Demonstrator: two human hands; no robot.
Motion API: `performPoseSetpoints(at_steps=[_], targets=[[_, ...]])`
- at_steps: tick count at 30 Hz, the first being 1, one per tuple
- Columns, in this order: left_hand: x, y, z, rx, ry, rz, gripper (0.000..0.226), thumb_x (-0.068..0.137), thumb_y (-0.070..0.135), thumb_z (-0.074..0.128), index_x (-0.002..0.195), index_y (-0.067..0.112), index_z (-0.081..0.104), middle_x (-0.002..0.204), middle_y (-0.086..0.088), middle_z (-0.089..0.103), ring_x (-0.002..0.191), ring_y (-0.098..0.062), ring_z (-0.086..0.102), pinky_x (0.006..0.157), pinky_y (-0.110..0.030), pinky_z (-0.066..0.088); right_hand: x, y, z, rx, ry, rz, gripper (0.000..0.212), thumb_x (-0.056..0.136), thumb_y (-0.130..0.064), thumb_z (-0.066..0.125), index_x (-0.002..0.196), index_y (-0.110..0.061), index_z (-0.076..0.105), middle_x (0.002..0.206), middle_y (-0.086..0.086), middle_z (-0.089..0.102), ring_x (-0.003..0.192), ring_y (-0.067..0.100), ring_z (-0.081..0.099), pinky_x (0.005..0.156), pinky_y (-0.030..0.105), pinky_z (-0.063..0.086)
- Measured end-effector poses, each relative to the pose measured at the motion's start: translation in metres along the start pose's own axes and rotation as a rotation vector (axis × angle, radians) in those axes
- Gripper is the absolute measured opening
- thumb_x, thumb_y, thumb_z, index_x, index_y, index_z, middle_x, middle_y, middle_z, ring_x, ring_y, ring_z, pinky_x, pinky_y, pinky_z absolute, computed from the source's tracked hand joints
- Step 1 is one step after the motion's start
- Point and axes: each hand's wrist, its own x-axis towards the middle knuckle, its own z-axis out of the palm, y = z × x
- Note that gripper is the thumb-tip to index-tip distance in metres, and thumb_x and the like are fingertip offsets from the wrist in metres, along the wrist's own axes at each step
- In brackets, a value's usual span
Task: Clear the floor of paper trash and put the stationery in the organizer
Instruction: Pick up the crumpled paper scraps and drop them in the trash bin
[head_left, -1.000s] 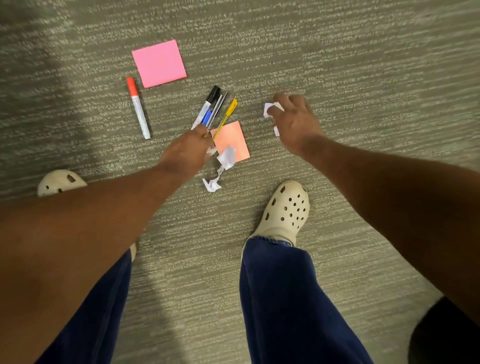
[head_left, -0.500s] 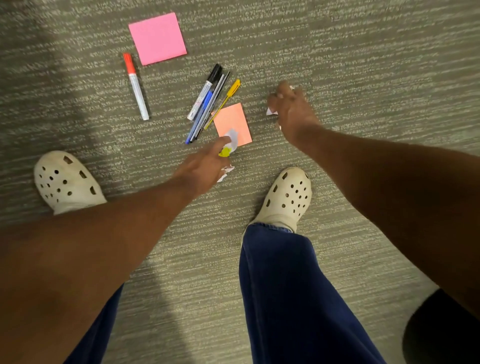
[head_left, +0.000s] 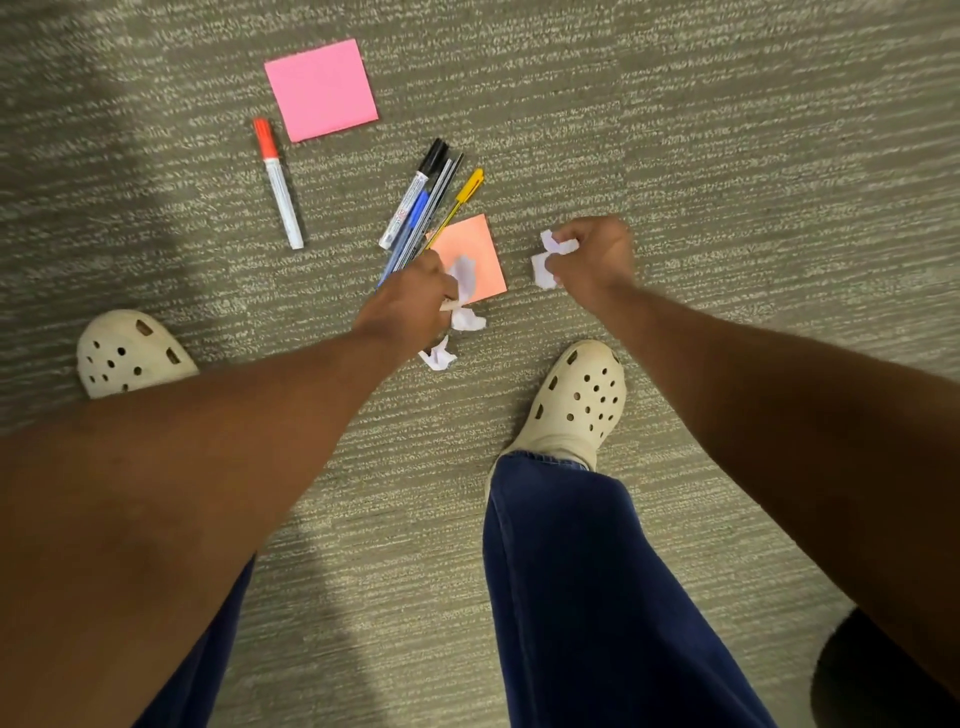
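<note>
My right hand (head_left: 592, 260) is closed around crumpled white paper scraps (head_left: 545, 260) that stick out to its left. My left hand (head_left: 410, 306) pinches another white paper scrap (head_left: 464, 283) over an orange sticky pad (head_left: 475, 247). One more white scrap (head_left: 439, 357) lies on the carpet just below that hand. A bundle of pens (head_left: 423, 208) with a black-capped marker and a yellow pen (head_left: 465, 195) lies above the orange pad. A red-capped marker (head_left: 278, 182) and a pink sticky pad (head_left: 321, 88) lie further left. The organizer is out of view.
Grey striped carpet (head_left: 727, 130) covers the floor. My feet in cream clogs stand at the left (head_left: 130, 353) and at the centre right (head_left: 582, 400), with blue trouser legs (head_left: 597, 597) below. A dark object (head_left: 883, 675) sits at the bottom right corner.
My right hand has closed on the white scraps and lifted them off the carpet toward me. My left hand now grips a white scrap over the orange pad.
</note>
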Motion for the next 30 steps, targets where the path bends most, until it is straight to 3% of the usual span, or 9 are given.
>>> performPoseSetpoints(at_steps=[3,5,9,14,17,20,23,26,30], targets=[[-0.021,0.002,-0.014,-0.232,0.127,-0.139,0.033,0.09,0.011,0.08,0.123,0.01,0.078,0.118,-0.012,0.07,0.102,-0.03,0.069,0.084,-0.027,0.049,-0.025,-0.011,0.002,0.412,-0.018,0.167,0.026,0.08,0.006,0.082,0.094,-0.014,0.074,0.098,0.001,0.074,0.074,0.017,0.076,0.06,0.022,0.062],[-0.039,0.007,-0.029,-0.451,0.205,-0.285,0.03,0.089,0.014,0.082,0.12,0.013,0.081,0.112,-0.01,0.078,0.09,-0.022,0.073,0.073,-0.018,0.05,-0.049,-0.021,-0.002,0.731,-0.168,0.241,0.019,0.084,0.012,0.076,0.093,-0.005,0.074,0.096,0.009,0.079,0.08,0.021,0.078,0.073,0.029,0.065],[-0.072,0.011,-0.072,-0.862,0.335,-0.507,0.027,0.085,0.017,0.088,0.112,0.013,0.083,0.1,-0.006,0.081,0.066,-0.001,0.07,0.052,-0.006,0.049,-0.089,-0.056,-0.017,1.068,-0.349,0.351,0.016,0.087,0.013,0.072,0.091,-0.002,0.069,0.091,0.008,0.074,0.081,0.017,0.073,0.072,0.024,0.064],[-0.11,0.013,-0.154,-1.313,0.457,-0.611,0.025,0.089,0.011,0.083,0.114,0.011,0.077,0.099,-0.003,0.08,0.08,-0.014,0.079,0.068,-0.028,0.065,-0.135,-0.138,-0.03,1.191,-0.371,0.402,0.033,0.087,0.008,0.075,0.117,0.001,0.065,0.105,0.012,0.071,0.096,0.021,0.066,0.1,0.031,0.057],[-0.127,0.006,-0.213,-1.503,0.493,-0.616,0.013,0.093,0.008,0.079,0.103,0.016,0.075,0.098,-0.001,0.079,0.09,-0.02,0.078,0.082,-0.038,0.066,-0.159,-0.201,-0.034,1.219,-0.423,0.341,0.026,0.088,0.007,0.074,0.112,0.001,0.065,0.101,0.01,0.072,0.082,0.015,0.068,0.081,0.021,0.061],[-0.139,-0.006,-0.281,-1.631,0.573,-0.577,0.009,0.096,0.008,0.076,0.096,0.016,0.072,0.088,0.002,0.074,0.081,-0.014,0.072,0.079,-0.035,0.065,-0.177,-0.272,-0.03,1.236,-0.467,0.25,0.015,0.088,0.011,0.071,0.096,-0.002,0.072,0.093,0.008,0.075,0.071,0.01,0.069,0.067,0.015,0.059],[-0.144,-0.022,-0.355,-1.715,0.665,-0.535,0.008,0.099,0.008,0.073,0.092,0.011,0.069,0.087,-0.002,0.068,0.081,-0.015,0.07,0.077,-0.036,0.068,-0.188,-0.351,-0.021,1.202,-0.503,0.14,0.019,0.089,0.01,0.067,0.1,-0.004,0.073,0.092,0.007,0.073,0.072,0.008,0.067,0.062,0.014,0.055],[-0.142,-0.044,-0.427,-1.819,0.768,-0.528,0.011,0.099,0.006,0.072,0.105,0.005,0.063,0.099,-0.009,0.068,0.081,-0.02,0.071,0.064,-0.035,0.068,-0.194,-0.437,-0.014,1.2,-0.502,0.107,0.016,0.089,0.012,0.067,0.098,-0.002,0.066,0.091,0.007,0.064,0.069,0.009,0.065,0.057,0.013,0.056],[-0.129,-0.071,-0.514,-1.87,0.799,-0.564,0.033,0.101,0.011,0.071,0.129,-0.003,0.06,0.113,-0.019,0.074,0.067,-0.027,0.077,0.06,-0.044,0.068,-0.199,-0.545,-0.013,1.129,-0.513,0.05,0.032,0.09,0.012,0.068,0.122,0.008,0.063,0.11,0.015,0.064,0.083,0.017,0.067,0.061,0.019,0.062]])
